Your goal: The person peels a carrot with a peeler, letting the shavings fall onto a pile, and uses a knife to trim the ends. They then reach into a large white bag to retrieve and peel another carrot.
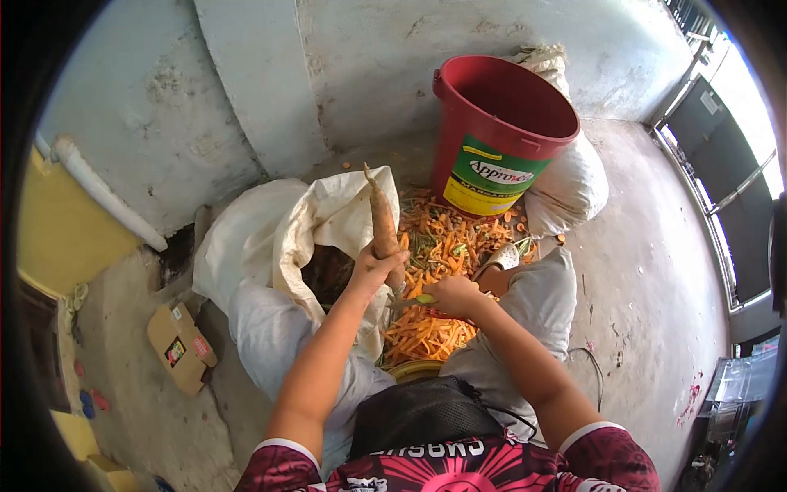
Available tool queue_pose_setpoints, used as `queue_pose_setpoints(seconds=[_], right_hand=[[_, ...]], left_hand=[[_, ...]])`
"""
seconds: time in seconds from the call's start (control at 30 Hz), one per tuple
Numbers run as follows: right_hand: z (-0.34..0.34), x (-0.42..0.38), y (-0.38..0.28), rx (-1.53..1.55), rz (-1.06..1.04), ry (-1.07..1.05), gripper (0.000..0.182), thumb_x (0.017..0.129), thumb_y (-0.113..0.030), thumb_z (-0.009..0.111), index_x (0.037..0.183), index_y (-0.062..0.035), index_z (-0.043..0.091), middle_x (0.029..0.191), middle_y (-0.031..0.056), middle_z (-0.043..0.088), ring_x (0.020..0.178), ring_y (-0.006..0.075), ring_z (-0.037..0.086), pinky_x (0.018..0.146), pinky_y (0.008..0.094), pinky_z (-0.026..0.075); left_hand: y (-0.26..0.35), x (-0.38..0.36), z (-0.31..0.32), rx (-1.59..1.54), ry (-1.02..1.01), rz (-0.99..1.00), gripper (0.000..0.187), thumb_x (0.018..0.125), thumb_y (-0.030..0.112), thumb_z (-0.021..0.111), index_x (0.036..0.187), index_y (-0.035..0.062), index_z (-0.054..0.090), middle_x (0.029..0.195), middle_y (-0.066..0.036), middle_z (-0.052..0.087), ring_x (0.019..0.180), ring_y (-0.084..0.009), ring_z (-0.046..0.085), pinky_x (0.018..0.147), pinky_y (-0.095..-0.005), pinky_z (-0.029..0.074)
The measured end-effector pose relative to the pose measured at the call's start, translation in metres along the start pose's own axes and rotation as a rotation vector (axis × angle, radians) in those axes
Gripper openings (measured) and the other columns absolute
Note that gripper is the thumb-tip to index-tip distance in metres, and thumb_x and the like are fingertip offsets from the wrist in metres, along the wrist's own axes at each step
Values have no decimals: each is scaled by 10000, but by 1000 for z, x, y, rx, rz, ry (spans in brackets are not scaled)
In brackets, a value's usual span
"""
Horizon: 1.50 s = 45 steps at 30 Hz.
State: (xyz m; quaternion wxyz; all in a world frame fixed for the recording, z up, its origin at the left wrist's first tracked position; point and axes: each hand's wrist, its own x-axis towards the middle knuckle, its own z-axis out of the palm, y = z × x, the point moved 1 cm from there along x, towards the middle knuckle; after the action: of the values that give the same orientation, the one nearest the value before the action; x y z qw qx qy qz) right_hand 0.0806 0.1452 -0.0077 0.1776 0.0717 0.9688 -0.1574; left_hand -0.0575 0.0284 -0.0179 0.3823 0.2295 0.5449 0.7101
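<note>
My left hand (382, 266) grips a large carrot (382, 215) by its thick end, tip pointing up. Closed on a small yellow-green-handled blade (421, 299), my right hand (456, 297) is a little lower and to the right. The blade points left, close below the carrot's thick end. Orange peelings (430, 332) are heaped between my legs and spread forward to the foot of the bucket. At my left knee an open white sack (283, 221) shows a dark inside.
A tall red bucket (500, 111) with a margarine label stands ahead on the right, a stuffed white sack (574, 184) behind it. To my left lies a cardboard box (176, 348). A whitish shoe (502, 259) shows beside the peelings. The wall (369, 74) rises close in front.
</note>
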Motion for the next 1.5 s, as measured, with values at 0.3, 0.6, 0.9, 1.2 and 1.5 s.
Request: queue_pose_setpoints(seconds=[0.3,0.6,0.9,1.2,1.5], right_hand=[[5,2,7,-78,52,47,204,747,-251,510,926,-186,585,696,90,596,668,276,590,591,381,465],[15,12,9,-112,176,50,167,721,-200,516,784,-82,616,744,109,615,718,261,600,617,372,472],[16,29,8,2,283,61,181,721,-194,514,752,-60,630,763,120,618,736,270,601,634,364,477],[36,53,22,31,206,172,205,727,-222,500,787,-63,615,743,134,614,713,277,601,624,372,475],[33,54,20,72,118,142,202,721,-243,536,788,-71,617,749,136,611,709,280,596,629,368,474]], left_hand=[[-18,-6,12,38,84,33,248,713,161,650,880,27,527,771,-42,568,722,-121,541,675,-287,431],[-11,-9,29,169,60,30,243,711,169,654,833,5,522,726,-32,552,654,-110,523,620,-265,428],[-17,3,23,326,166,107,252,693,168,664,815,-12,536,691,-62,577,621,-120,541,579,-275,435],[-23,15,13,351,176,128,219,686,140,656,807,-10,554,678,-63,579,594,-115,541,562,-266,437],[-34,26,-7,119,-35,-30,151,669,74,650,770,16,555,681,-33,568,611,-114,531,595,-271,429]])
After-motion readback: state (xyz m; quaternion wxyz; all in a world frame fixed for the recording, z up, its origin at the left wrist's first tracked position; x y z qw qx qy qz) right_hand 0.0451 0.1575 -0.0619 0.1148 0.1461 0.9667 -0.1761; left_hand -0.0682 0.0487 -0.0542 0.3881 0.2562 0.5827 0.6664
